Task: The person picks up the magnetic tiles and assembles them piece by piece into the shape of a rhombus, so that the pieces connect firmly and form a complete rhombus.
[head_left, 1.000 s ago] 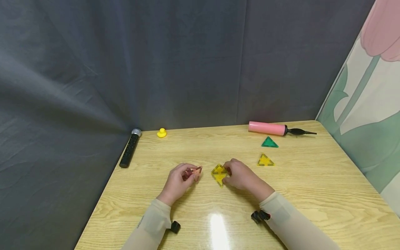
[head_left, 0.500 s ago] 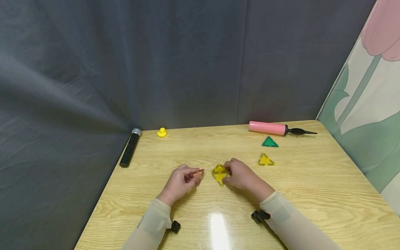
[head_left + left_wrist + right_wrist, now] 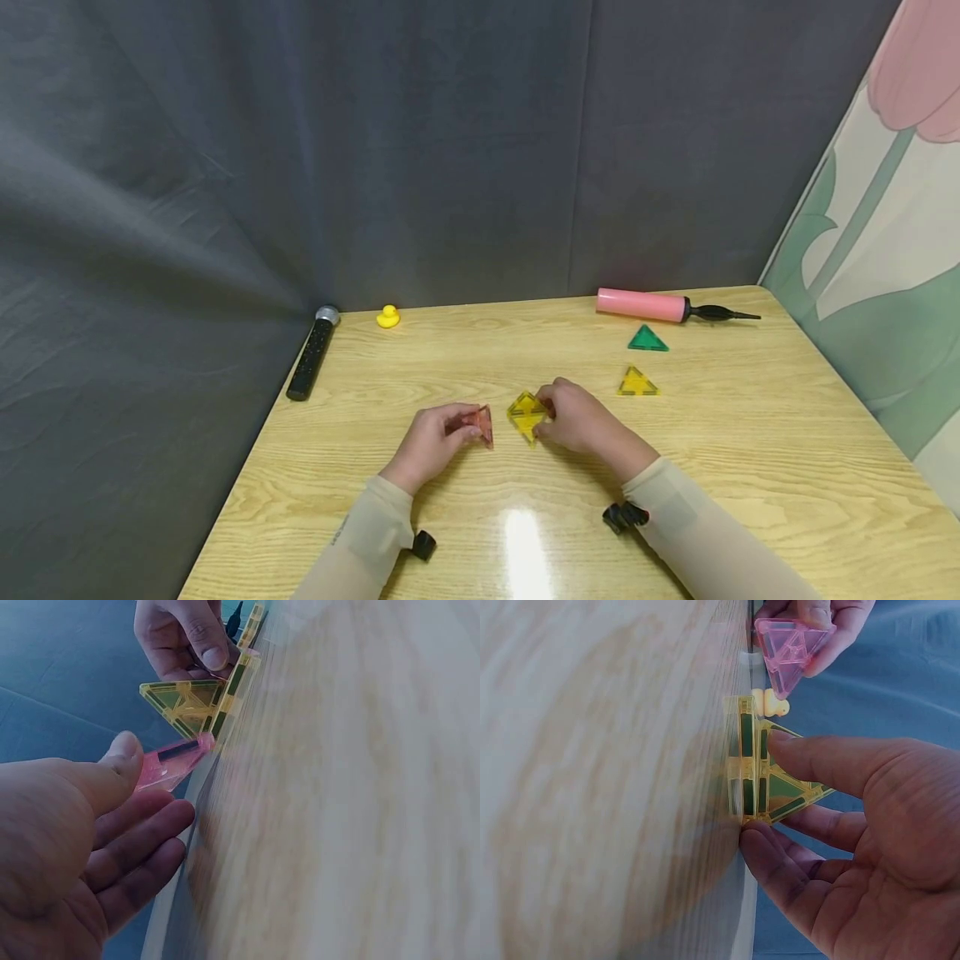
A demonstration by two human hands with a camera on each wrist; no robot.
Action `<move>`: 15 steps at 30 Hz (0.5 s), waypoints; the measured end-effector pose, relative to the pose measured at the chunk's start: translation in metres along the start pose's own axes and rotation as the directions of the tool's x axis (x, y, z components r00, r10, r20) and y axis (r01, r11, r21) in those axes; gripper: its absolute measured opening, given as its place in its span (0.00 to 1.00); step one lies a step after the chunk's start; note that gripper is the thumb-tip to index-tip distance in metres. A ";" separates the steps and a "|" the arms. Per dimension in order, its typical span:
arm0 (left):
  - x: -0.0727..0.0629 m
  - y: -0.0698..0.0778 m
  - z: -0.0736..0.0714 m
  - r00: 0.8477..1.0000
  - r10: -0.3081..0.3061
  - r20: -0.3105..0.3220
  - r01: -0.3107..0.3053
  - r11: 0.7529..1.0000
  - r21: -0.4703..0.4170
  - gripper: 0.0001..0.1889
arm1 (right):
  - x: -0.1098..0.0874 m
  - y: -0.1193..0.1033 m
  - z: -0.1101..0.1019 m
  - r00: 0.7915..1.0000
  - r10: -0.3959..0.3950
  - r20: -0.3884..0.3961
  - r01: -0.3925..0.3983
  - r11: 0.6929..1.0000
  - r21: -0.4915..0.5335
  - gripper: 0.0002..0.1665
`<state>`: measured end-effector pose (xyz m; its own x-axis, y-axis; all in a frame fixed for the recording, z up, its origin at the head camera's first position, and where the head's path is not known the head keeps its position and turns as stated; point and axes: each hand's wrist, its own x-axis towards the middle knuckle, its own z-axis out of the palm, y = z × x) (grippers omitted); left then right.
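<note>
Wood-grain table [image 3: 360, 533], left hand [image 3: 429, 437] pinching a pink triangle [image 3: 790, 651], right hand [image 3: 577, 419] pinching a yellow triangle [image 3: 187, 705]

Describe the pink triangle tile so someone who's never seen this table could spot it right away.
On the wooden table, find the left hand near the middle. Pinched in it, just left of the yellow tiles at the right hand, is the see-through pink triangle tile. Its colour sets it apart: the other tiles are yellow, plus one green tile.
</note>
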<state>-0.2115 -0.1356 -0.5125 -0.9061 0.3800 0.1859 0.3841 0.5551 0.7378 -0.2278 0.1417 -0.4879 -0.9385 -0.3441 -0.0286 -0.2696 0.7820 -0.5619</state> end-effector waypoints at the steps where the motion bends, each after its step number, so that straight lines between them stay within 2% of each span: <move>1: 0.000 0.000 0.000 1.000 0.001 0.000 -0.001 1.000 0.000 0.20 | 0.000 0.000 0.000 1.000 0.003 0.002 -0.003 1.000 0.000 0.26; 7: 0.002 0.007 0.003 1.000 -0.002 0.016 0.002 1.000 0.005 0.19 | 0.001 0.001 -0.002 1.000 -0.003 0.009 0.003 1.000 0.000 0.28; 15: 0.006 0.021 0.005 0.998 -0.038 0.048 0.038 0.999 0.007 0.18 | 0.001 0.001 0.000 1.000 -0.014 0.023 0.014 1.000 -0.018 0.26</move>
<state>-0.2082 -0.1181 -0.4987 -0.9106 0.3937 0.1257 0.3505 0.5745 0.7397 -0.2289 0.1419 -0.4889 -0.9294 -0.3669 -0.0397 -0.2870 0.7863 -0.5472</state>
